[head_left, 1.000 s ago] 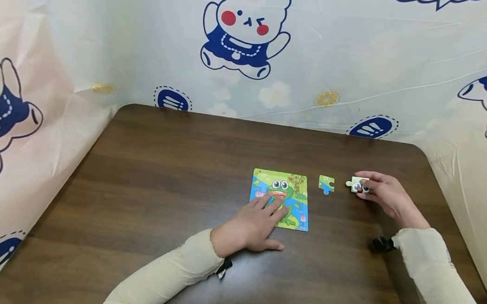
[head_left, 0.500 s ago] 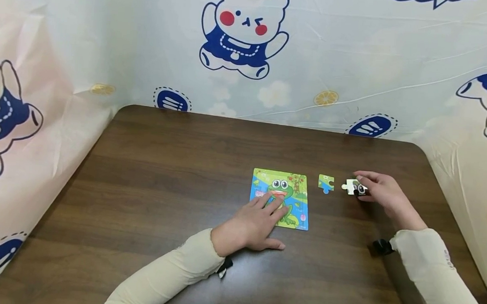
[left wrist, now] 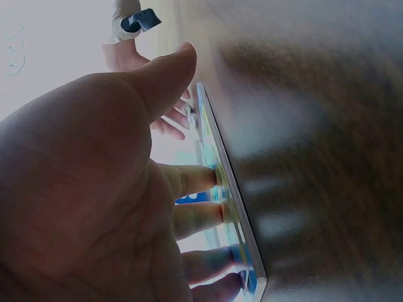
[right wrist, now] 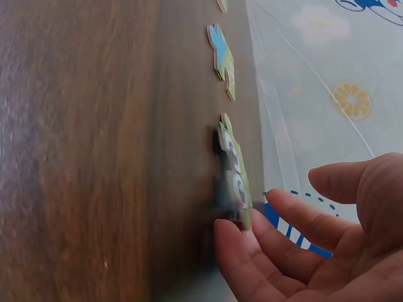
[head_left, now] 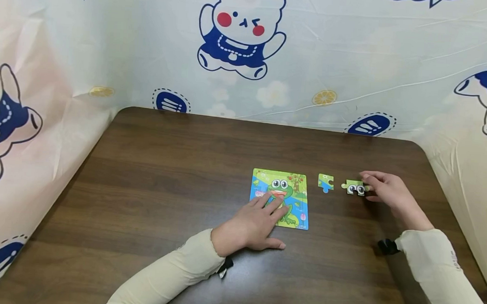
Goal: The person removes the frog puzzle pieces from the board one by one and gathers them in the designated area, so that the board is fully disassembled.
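Observation:
My left hand (head_left: 257,223) lies with spread fingers on a frog picture puzzle (head_left: 300,204), its thumb resting on the wood beside it. The left wrist view has the fingertips on the thin board's (left wrist: 234,189) face. Farther right, a green jigsaw piece with two cartoon eyes (head_left: 355,188) lies close over the table. My right hand (head_left: 391,194) is at that piece's right tab, thumb and fingers slightly parted around it in the right wrist view. Another jigsaw piece, green and blue (head_left: 326,183), lies between the puzzle and the eye piece.
A dark brown wooden table (head_left: 162,179) carries everything. Cloth printed with cartoon bears (head_left: 242,35) hangs along the back and sides, right at the table's edges. A dark device (head_left: 388,247) sits at the right sleeve cuff.
The eye piece has shifted slightly left and turned flatter, so its printed eyes show fully. My right hand has then drawn right toward its tab. The left hand stays put.

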A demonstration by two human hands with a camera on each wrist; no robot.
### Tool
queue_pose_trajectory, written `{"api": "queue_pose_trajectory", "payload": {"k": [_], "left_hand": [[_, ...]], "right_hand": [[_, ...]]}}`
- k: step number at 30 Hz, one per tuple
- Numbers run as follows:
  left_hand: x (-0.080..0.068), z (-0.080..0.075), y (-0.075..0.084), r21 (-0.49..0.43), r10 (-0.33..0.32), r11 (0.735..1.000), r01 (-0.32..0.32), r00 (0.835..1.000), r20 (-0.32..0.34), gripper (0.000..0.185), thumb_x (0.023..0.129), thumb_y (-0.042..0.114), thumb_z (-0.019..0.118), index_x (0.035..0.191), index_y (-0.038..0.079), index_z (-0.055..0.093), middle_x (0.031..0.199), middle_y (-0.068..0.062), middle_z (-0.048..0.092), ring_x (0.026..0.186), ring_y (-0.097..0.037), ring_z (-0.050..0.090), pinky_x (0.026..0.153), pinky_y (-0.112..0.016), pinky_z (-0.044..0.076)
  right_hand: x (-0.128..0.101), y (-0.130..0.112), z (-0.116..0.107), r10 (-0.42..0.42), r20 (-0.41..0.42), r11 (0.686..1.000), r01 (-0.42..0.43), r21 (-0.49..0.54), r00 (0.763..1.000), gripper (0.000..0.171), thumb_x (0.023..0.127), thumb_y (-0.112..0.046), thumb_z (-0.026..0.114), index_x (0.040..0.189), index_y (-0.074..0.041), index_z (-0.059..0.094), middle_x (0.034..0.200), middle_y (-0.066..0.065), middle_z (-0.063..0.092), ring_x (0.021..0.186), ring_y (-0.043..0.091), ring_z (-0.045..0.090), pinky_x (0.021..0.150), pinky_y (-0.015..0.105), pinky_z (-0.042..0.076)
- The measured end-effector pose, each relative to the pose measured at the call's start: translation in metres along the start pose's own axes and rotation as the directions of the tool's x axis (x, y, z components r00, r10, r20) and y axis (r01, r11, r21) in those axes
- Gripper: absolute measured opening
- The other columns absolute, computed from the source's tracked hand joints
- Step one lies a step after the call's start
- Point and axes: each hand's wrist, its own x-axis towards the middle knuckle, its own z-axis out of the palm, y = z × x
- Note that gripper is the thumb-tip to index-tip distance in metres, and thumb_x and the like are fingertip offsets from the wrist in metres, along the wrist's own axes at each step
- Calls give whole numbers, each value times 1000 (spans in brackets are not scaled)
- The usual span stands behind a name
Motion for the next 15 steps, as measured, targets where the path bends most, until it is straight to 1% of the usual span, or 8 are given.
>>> {"api": "queue_pose_trajectory", "payload": {"k": [3, 5, 8, 12, 15], "left_hand": [[0, 0, 0, 4, 2, 1000, -2, 1000, 0, 89, 93, 71, 52, 163, 25, 23, 172, 1, 13, 160, -28, 10, 127, -44, 22], [0, 0, 0, 5, 4, 1000, -4, 1000, 0, 89, 93, 71, 52, 163, 25, 22, 172, 1, 13, 160, -28, 10, 127, -44, 22], [0, 0, 0, 4, 4, 1000, -4, 1000, 0, 89, 93, 72, 52, 163, 25, 22, 172, 1, 13, 160, -28, 10, 127, -44, 22], [-1, 0, -1, -3, -2, 1000, 2, 1000, 5, 90, 93, 72, 52, 163, 24, 22, 172, 0, 13, 160, -29, 10, 127, -44, 22], [-1, 0, -1, -2, -2, 1000, 2, 1000, 6, 89, 93, 71, 52, 163, 24, 22, 172, 0, 13, 160, -29, 9, 127, -44, 22]], "right_hand": [[-1, 2, -3, 5, -3, 1000, -5, -1, 1000, 60, 110, -41, 35, 153, 1, 41, 151, 27, 46, 105, 9, 57, 86, 30, 60], [-2, 3, -7, -1, -4, 1000, 1, 1, 1000, 60, 110, -42, 35, 152, 1, 41, 151, 27, 46, 103, 4, 58, 85, 27, 60], [-2, 2, -12, -19, -9, 1000, 19, 5, 1000, 61, 110, -42, 35, 153, 1, 40, 153, 27, 46, 101, -1, 59, 84, 24, 59], [-1, -4, -18, -47, -18, 999, 47, 11, 999, 62, 109, -43, 36, 153, 1, 38, 152, 29, 46, 98, -5, 61, 84, 23, 59], [-1, -11, -20, -54, -19, 998, 54, 7, 998, 63, 109, -44, 36, 153, 0, 38, 150, 27, 48, 97, -6, 62, 84, 24, 59]]}}
